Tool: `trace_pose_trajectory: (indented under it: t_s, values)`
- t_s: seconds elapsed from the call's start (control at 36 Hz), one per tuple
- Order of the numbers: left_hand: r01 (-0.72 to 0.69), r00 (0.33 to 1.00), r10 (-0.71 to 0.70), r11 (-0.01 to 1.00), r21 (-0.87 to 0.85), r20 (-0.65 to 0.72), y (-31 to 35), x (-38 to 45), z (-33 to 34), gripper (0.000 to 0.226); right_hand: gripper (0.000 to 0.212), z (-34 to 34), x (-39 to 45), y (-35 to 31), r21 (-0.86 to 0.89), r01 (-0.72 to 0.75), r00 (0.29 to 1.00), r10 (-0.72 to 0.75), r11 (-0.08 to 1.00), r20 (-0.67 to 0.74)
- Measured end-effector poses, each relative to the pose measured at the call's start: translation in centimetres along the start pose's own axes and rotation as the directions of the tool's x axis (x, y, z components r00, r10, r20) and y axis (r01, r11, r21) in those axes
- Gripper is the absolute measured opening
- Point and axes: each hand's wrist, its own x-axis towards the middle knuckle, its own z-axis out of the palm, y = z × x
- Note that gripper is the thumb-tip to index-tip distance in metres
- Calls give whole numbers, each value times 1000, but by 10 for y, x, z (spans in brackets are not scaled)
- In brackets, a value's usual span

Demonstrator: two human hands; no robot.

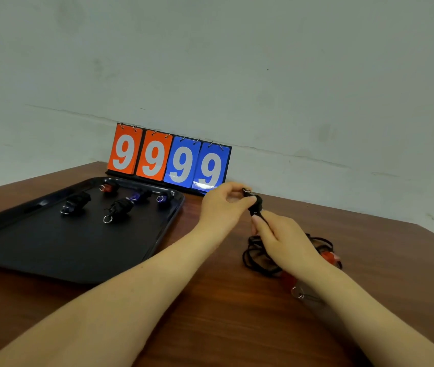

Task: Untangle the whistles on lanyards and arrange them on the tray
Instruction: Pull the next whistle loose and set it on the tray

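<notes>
On the black tray [51,250] at your left, five wound whistles already lie. Your left hand [221,205] and right hand [284,239] pinch a black whistle bundle [255,203] above the table. A tangled lanyard heap [261,258] with red whistles remains at right.

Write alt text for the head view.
Both hands, left and right, hold a black whistle by its cord above a brown table. Five wrapped whistles lie on a black tray; a tangle remains.
</notes>
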Motion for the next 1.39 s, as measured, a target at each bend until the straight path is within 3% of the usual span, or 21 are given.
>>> trace_pose_trajectory:
  t_s: [0.14, 0.28, 0.36, 0.44, 0.58, 0.81, 0.89, 1.03, 1.11, 1.22, 1.33, 1.39]
  values:
    - [-104, 990, 83, 974, 200, 111, 0, 1, -3, 15, 28, -6, 1, 12, 74, -52, 982, 65, 996, -177]
    - [-106, 975, 60, 973, 207, 216, 2, -1, -1, 16, 21, -14, 3, 17, 171, -83, 945, 132, 982, -298]
    - [-48, 965, 19, 994, 102, 262, 4, -3, -1, 19, 29, -18, 5, 19, 282, -114, 923, 207, 953, -325]
    - [102, 936, -60, 989, -103, 348, 6, -7, -1, 20, 29, -21, 6, 22, 401, -151, 907, 288, 903, -306]
    - [337, 889, -141, 846, -414, 435, 9, -12, 2, 17, 31, -18, 7, 27, 518, -176, 892, 358, 837, -275]
    - [459, 873, -173, 605, -650, 456, 11, -17, 8, 26, 28, -4, 4, 19, 396, -153, 930, 268, 905, -253]
    - [439, 896, -186, 513, -738, 404, 13, -15, 6, 15, 31, 0, 4, 20, 314, -154, 946, 232, 937, -227]
    - [363, 929, -250, 467, -806, 274, 13, -9, 3, 10, 30, 9, 2, 19, 102, -114, 991, 120, 988, -58]
    - [318, 942, -263, 507, -801, 207, 10, -8, 2, 10, 28, 12, 1, 11, 4, -57, 998, 57, 998, 14]
    - [261, 961, -257, 714, -650, 103, 4, -7, 3, 17, 24, 10, 0, 4, -89, 12, 1000, -9, 996, 27]
    - [78, 995, -93, 962, -261, -48, 2, -3, 3, 17, 21, 6, 1, 4, -93, 13, 1000, -15, 996, -18]
    - [-21, 998, 19, 999, -26, -63, 1, -1, 0, 18, 16, 6, 1, 5, -81, 3, 998, -8, 997, -61]
